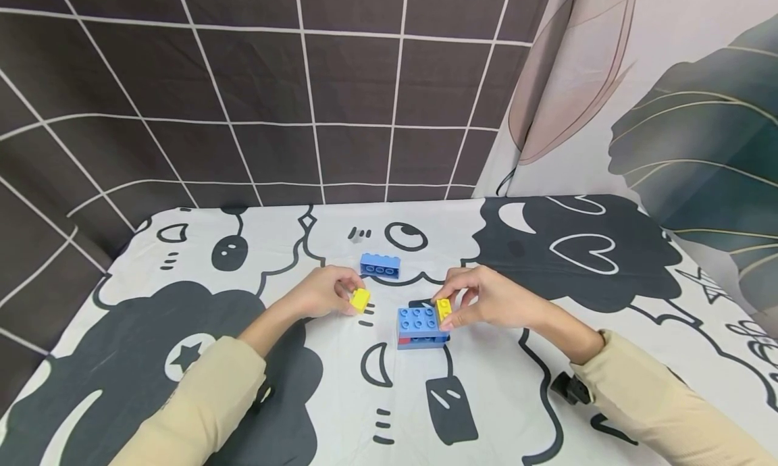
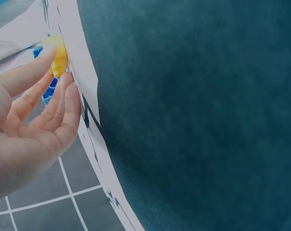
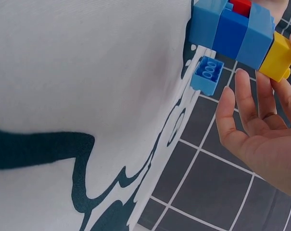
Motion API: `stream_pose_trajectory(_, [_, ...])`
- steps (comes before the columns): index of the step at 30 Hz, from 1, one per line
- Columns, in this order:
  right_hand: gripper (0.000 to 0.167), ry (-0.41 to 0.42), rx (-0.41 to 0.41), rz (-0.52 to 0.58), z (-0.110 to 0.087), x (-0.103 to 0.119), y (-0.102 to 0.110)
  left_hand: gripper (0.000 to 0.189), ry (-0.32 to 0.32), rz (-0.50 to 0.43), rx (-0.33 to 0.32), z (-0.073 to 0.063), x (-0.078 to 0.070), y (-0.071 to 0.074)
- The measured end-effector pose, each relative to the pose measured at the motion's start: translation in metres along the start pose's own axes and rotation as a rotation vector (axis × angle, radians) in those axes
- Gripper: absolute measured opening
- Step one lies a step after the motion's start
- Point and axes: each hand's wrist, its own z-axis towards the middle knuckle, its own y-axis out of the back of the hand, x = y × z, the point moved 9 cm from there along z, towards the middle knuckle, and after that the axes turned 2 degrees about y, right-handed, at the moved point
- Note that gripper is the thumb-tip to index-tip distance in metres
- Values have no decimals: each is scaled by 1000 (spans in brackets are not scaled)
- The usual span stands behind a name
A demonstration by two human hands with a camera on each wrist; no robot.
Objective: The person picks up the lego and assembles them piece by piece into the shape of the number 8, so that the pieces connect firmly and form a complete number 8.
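My left hand [image 1: 328, 292] pinches a small yellow toy brick [image 1: 360, 300] between thumb and fingers, just left of a stack of building bricks. The stack [image 1: 418, 322] has a light blue studded top, blue below, and a bit of red [image 3: 241, 6] between the layers. At its right end, my right hand [image 1: 480, 297] pinches a second yellow brick [image 1: 444, 308] that sits on the blue top. In the right wrist view, this yellow brick [image 3: 277, 57] lies flush against the light blue one, with fingertips on its side.
Behind the stack, a loose blue brick [image 1: 380, 266] lies on its side, its hollow underside facing me. A white cloth with black cartoon drawings [image 1: 340, 412] covers the surface. A dark grid-patterned curtain [image 1: 255, 81] rises along the back, beside a leaf-print one [image 1: 699, 135].
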Motion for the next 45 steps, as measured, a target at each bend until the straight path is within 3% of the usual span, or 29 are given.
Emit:
stream_pose_trajectory(6, [31,4,3,4,0,0,0,32,11,-14,9,-3,-2,1])
stream_pose_trajectory(18, [32,1,4,3,0,-1,0,35,-183,-68,47,-21,-39,-1])
stream_pose_trajectory(28, [33,-10,12,6,1,-2,0,37,-239,-93,-8,-36,-65,-4])
stream_pose_trajectory(37, [33,-12,15,10,2,-1,0,35,-214,-108,-68,-40,-78,-6])
stream_pose_trajectory(45, [31,-23,11,23,2,-3,0,31,-208,-115,-80,-41,-84,-12])
